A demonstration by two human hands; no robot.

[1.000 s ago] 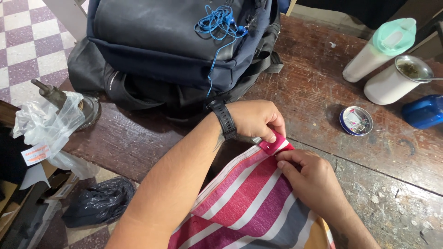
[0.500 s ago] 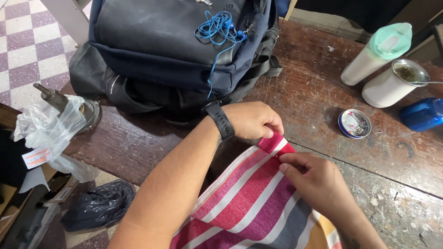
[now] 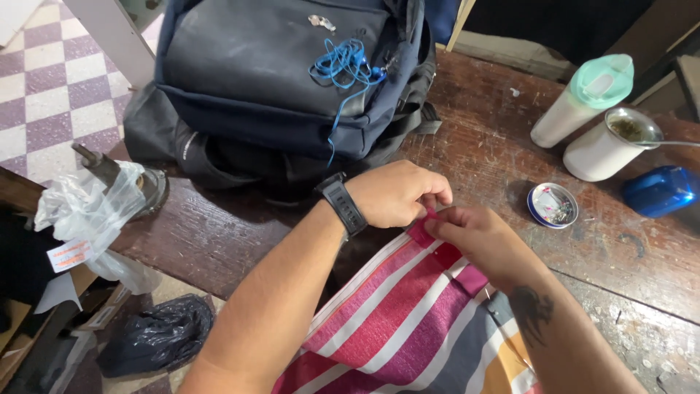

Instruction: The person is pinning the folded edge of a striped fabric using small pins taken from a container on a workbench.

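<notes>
Dark backpack (image 3: 270,80), blue cord (image 3: 343,62), pin tin (image 3: 553,206).

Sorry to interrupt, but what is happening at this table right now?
A person is working on a striped cloth at a worn wooden table. The left hand, with a black watch on its wrist, and the right hand both pinch the cloth's top edge between their fingertips. A dark backpack with a blue cord lies behind them. To the right sit a small open tin, two white containers and a blue object.

Worn wooden table (image 3: 503,146): dark backpack (image 3: 277,80), pin tin (image 3: 553,206), two white cups (image 3: 601,146), striped cloth (image 3: 408,321).
</notes>
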